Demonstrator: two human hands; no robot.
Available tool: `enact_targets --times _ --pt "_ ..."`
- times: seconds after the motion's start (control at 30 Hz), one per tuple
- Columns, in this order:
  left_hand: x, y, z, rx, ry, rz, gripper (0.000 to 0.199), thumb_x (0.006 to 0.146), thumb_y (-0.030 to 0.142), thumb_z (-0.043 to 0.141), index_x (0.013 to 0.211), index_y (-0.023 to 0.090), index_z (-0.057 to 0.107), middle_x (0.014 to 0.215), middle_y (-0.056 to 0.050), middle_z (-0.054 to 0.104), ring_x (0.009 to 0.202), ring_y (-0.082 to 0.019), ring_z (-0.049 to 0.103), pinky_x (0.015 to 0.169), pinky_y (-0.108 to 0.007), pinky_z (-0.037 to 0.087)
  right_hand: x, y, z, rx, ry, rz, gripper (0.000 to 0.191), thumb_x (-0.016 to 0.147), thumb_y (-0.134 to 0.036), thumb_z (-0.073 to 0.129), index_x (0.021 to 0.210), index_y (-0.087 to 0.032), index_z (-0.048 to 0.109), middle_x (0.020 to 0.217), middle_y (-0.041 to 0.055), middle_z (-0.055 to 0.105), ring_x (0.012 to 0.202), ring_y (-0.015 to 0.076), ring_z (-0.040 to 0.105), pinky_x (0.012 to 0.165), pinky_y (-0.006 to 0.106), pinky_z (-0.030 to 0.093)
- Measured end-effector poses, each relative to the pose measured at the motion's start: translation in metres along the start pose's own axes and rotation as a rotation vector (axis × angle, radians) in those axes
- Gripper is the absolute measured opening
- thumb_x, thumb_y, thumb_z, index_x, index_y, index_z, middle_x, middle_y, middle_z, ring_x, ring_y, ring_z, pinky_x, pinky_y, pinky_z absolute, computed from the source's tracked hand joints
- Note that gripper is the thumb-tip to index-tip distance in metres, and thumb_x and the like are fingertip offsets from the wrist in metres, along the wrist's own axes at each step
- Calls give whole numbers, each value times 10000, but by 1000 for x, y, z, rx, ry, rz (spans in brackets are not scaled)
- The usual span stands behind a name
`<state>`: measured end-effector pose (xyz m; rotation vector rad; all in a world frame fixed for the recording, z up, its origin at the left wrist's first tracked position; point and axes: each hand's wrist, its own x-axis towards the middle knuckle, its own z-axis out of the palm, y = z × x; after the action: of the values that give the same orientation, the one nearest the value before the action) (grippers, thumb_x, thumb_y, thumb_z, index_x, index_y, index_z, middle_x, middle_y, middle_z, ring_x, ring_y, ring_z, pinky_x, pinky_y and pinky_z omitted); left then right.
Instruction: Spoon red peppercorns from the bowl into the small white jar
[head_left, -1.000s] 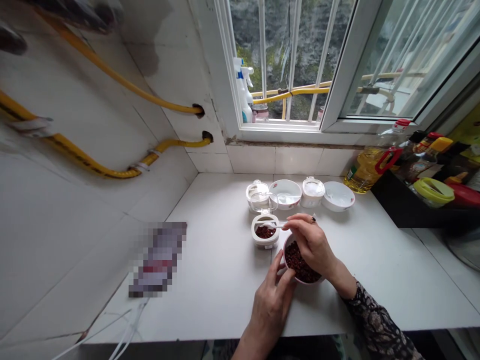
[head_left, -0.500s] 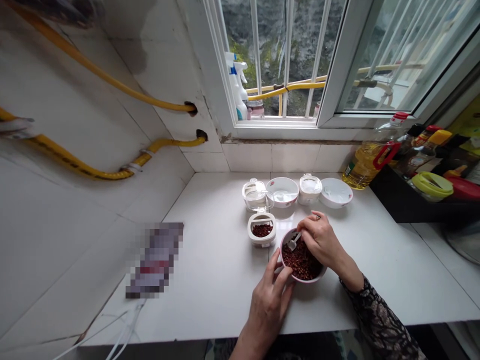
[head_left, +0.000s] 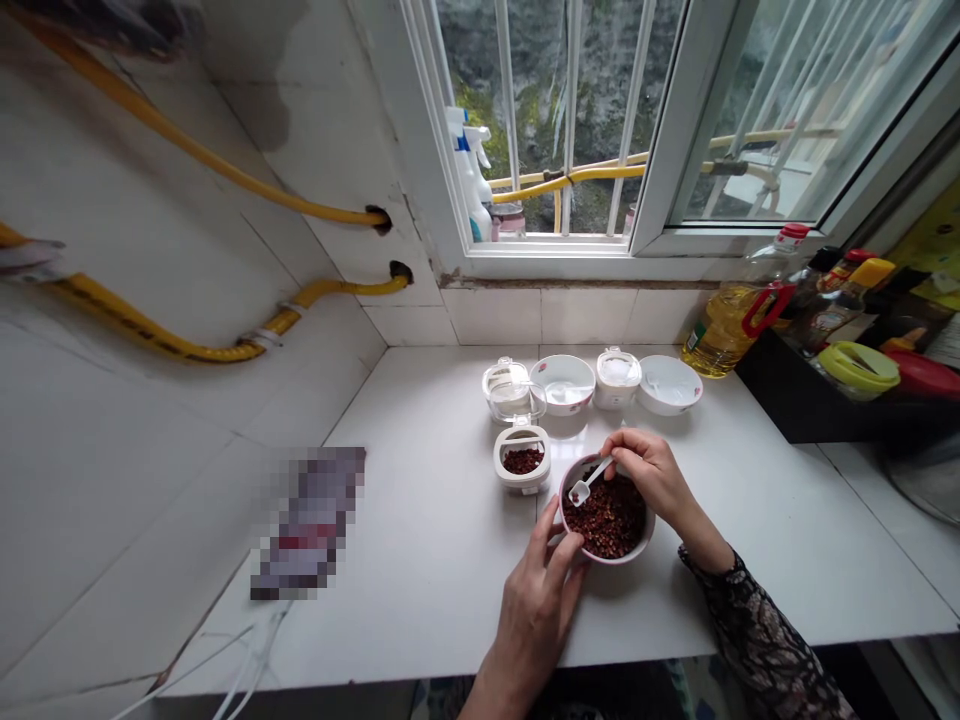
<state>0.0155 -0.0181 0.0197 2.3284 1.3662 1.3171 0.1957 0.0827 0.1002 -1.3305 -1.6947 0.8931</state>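
A white bowl (head_left: 649,535) with a pink rim holds many small dark red, dried grains or peppercorns (head_left: 611,520). Around its left side curl the fingers of my left hand (head_left: 534,590), gripping the rim. Pinched in my right hand (head_left: 652,475) is a small white spoon (head_left: 581,491), its scoop over the grains at the bowl's left part, with a few bits in it. Just left of the bowl stands an open square jar (head_left: 523,478) with similar red grains inside.
Behind are a lidded clear jar (head_left: 504,388), a white bowl (head_left: 562,398), another jar (head_left: 617,380) and a shallow bowl (head_left: 670,388). An oil bottle (head_left: 720,330) and a black box (head_left: 772,395) of condiments stand at the right. A blurred packet (head_left: 311,530) lies left.
My right hand has shifted slightly right and opened its view of the spoon, which now shows more of its handle and sits a little further left. My left hand stays on the bowl.
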Motion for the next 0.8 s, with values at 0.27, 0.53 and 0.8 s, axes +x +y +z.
enact_targets --times 0.27,0.53,0.8 --pt "-1 0 0 10 -9 -7 206 1004 185 454 1179 190 562 1422 -202 498 1078 -209 685 838 -278 596 -1 4 9 -206 -18 -205 192 784 -144 449 724 -232 609 644 -21 694 737 194 636 1077 478 321" --pt "-1 0 1 11 -3 -4 195 1007 184 454 1168 187 564 1416 -202 496 1062 -195 686 842 -265 590 0 2 3 -7 0 -20 178 768 -207 470 693 -217 631 537 -25 671 599 183 617 878 382 470" --pt "0 0 0 -1 -3 2 196 1004 180 465 1176 189 558 1410 -210 503 1059 -202 691 814 -268 599 0 -1 1 92 23 47 171 762 -265 496 712 -198 646 555 -2 662 586 177 603 676 308 481"
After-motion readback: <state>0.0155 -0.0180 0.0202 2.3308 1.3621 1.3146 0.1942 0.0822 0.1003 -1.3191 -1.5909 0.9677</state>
